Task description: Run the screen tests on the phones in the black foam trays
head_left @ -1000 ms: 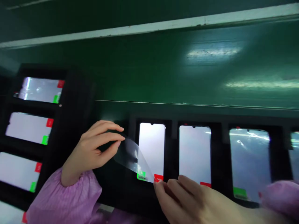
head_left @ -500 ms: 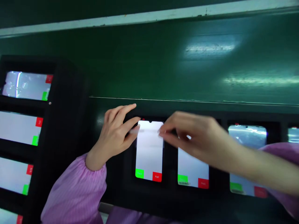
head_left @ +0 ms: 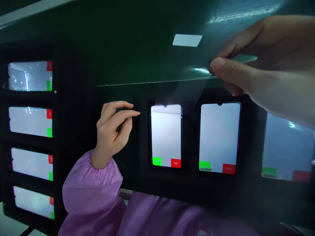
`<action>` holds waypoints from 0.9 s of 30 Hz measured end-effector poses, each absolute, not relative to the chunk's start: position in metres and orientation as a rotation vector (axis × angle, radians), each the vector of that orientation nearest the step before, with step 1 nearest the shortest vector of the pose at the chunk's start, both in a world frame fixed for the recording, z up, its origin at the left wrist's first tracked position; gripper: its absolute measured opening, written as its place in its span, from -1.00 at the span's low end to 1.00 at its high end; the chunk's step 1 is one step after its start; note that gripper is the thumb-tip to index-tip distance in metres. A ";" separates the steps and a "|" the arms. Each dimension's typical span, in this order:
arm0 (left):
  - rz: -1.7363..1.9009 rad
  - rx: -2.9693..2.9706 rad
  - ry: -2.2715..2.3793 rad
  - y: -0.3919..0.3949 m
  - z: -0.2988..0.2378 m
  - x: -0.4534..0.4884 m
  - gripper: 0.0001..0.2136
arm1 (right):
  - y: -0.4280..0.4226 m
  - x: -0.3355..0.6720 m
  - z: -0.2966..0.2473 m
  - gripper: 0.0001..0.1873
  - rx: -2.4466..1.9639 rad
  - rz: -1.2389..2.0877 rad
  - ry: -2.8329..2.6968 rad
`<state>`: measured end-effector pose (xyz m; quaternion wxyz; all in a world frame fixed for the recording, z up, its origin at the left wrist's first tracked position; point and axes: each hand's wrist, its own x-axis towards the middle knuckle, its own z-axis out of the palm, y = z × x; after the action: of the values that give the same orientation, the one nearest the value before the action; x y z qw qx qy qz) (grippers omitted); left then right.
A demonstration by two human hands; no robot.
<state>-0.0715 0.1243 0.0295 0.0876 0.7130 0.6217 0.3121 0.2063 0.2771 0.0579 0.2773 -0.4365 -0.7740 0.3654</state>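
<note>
I'm pinching the film by its edge w/ R hand, lifted above the phone. L hand grip is hovering empty, half-curled, beside it (I'm touching edges only, avoiding smudges).

The film, pinched in the right hand, hung over the top of the nearest phone, barring a reach from above. Its lower screen lay open. The left hand filled the dark strip beside it; the side rack walled off the left.
</note>
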 end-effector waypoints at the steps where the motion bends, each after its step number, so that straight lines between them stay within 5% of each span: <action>1: 0.891 2.141 1.837 0.121 0.030 -0.072 -0.77 | 0.276 0.205 0.060 -0.80 -1.189 0.954 -2.088; 16: 0.512 2.272 1.695 0.081 0.014 -0.055 -0.55 | 0.247 0.194 0.070 -0.75 -1.339 0.842 -2.201; 27: 0.816 1.999 1.586 0.006 0.008 -0.044 -0.63 | 0.215 0.219 0.047 -0.79 -0.833 1.208 -2.356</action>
<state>-0.0440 0.0063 0.0081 0.2290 0.7264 0.5763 0.2964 0.2192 0.2151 0.0467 0.1816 -0.2952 -0.8347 0.4280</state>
